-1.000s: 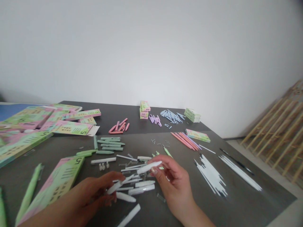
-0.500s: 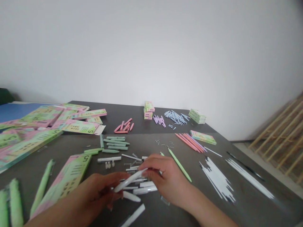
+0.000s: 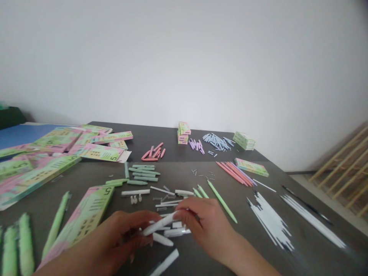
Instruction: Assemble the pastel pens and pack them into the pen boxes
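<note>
A white pen barrel [image 3: 159,224] is held at a slant between my two hands, just above the dark table. My left hand [image 3: 126,235] is closed around its lower left end, fingers and thumb pinching it. At the upper right end, my right hand [image 3: 202,226] grips it between thumb and fingertips. Below and behind lie loose white pen parts, among them a white tapered piece [image 3: 163,239], a white tube with a clear end [image 3: 166,262] and a white clip piece [image 3: 174,232]. Small clear plugs [image 3: 135,199] stand near a white barrel [image 3: 135,192].
Dark green barrels [image 3: 143,174] and pink barrels [image 3: 153,152] lie farther back. White refills [image 3: 270,218] are fanned out on the right, near a light green pen [image 3: 222,201]. Pen boxes [image 3: 100,152] pile up at the left; one box [image 3: 83,218] lies beside my left forearm.
The view has shifted slightly, so the table items appear a little to the right. Both hands still hold the white barrel, which now sits at a slightly flatter slant.
</note>
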A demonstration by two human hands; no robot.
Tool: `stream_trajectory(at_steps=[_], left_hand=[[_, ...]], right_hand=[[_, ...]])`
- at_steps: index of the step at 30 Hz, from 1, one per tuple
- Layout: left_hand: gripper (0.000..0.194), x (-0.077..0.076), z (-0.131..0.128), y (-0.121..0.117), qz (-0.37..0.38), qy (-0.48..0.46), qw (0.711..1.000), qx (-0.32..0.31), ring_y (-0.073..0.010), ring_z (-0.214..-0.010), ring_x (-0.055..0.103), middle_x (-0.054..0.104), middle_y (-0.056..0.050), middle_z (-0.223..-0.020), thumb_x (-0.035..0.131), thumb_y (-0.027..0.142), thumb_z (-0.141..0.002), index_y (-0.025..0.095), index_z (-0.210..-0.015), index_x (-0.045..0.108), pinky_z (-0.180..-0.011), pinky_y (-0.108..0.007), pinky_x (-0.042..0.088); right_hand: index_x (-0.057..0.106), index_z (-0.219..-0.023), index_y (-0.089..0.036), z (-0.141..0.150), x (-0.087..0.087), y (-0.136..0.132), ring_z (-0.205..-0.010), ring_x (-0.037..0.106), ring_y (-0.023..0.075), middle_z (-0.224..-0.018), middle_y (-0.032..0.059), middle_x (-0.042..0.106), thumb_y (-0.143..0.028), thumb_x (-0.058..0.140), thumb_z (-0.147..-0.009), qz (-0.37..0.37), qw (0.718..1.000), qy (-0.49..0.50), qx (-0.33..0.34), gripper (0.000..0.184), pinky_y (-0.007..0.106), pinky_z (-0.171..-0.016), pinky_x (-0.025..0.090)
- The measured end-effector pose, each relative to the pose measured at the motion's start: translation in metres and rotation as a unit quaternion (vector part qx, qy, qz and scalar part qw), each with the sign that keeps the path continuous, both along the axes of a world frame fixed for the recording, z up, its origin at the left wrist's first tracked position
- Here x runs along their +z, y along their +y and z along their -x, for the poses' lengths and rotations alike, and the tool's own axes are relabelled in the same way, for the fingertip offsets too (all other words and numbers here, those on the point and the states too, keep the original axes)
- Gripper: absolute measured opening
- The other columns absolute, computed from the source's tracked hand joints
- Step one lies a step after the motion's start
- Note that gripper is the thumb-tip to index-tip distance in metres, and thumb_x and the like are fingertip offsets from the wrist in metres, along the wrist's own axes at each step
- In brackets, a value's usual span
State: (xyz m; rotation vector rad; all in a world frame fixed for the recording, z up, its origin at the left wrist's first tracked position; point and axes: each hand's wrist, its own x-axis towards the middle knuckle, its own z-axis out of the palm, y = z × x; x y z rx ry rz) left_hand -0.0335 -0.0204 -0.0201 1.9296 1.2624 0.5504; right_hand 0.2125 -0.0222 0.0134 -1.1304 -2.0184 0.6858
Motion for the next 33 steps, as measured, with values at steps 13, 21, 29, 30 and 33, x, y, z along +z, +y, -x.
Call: stream_trajectory(at_steps=[13, 21, 29, 30, 33], left_hand=[[0.032, 0.017, -0.006, 0.001, 0.083, 0.029, 0.995, -0.055, -0.0143, -0.069, 0.058, 0.065, 0.000, -0.084, 0.050, 0.051, -0.089, 0.024, -0.098, 0.063, -0.059, -0.020, 0.046], [0.029, 0.022, -0.009, 0.000, 0.080, 0.032, 0.995, -0.057, -0.0137, -0.067, 0.060, 0.067, 0.001, -0.083, 0.049, 0.048, -0.090, 0.026, -0.099, 0.065, -0.057, -0.019, 0.046], [0.029, 0.021, -0.007, 0.001, 0.084, 0.026, 0.995, -0.047, -0.0130, -0.063, 0.060, 0.068, 0.001, -0.083, 0.052, 0.047, -0.088, 0.025, -0.100, 0.066, -0.057, -0.019, 0.047], [0.028, 0.023, -0.008, 0.001, 0.081, 0.023, 0.995, -0.049, -0.0126, -0.062, 0.060, 0.068, 0.001, -0.083, 0.051, 0.046, -0.088, 0.025, -0.099, 0.066, -0.057, -0.018, 0.047], [0.025, 0.027, -0.010, 0.000, 0.066, 0.009, 0.997, -0.050, -0.0119, -0.060, 0.059, 0.067, 0.002, -0.080, 0.052, 0.043, -0.088, 0.025, -0.096, 0.067, -0.055, -0.017, 0.047]], right_hand=[[0.055, -0.054, -0.017, 0.001, -0.014, -0.001, -0.040, 0.040, 0.0083, -0.042, -0.0040, 0.044, -0.042, 0.053, -0.090, 0.129, 0.991, 0.010, -0.033, 0.044, 0.020, -0.042, 0.025], [0.067, -0.082, -0.020, -0.001, -0.011, -0.001, -0.062, 0.057, 0.0109, -0.069, -0.0012, 0.064, -0.018, 0.060, -0.083, 0.126, 0.990, 0.058, -0.012, 0.007, 0.019, -0.055, 0.037], [0.056, -0.103, -0.021, 0.006, -0.014, -0.006, -0.050, 0.047, 0.0109, -0.058, -0.0059, 0.049, -0.030, 0.048, -0.092, 0.120, 0.991, 0.054, -0.007, 0.016, 0.020, -0.048, 0.031], [0.055, -0.105, -0.022, 0.005, -0.012, -0.006, -0.056, 0.049, 0.0109, -0.065, -0.0049, 0.052, -0.026, 0.053, -0.089, 0.131, 0.989, 0.070, 0.006, 0.017, 0.020, -0.051, 0.033], [0.057, -0.101, -0.022, 0.002, -0.009, -0.006, -0.063, 0.054, 0.0109, -0.076, -0.0030, 0.058, -0.015, 0.062, -0.078, 0.187, 0.976, 0.110, 0.017, 0.025, 0.019, -0.054, 0.037]])
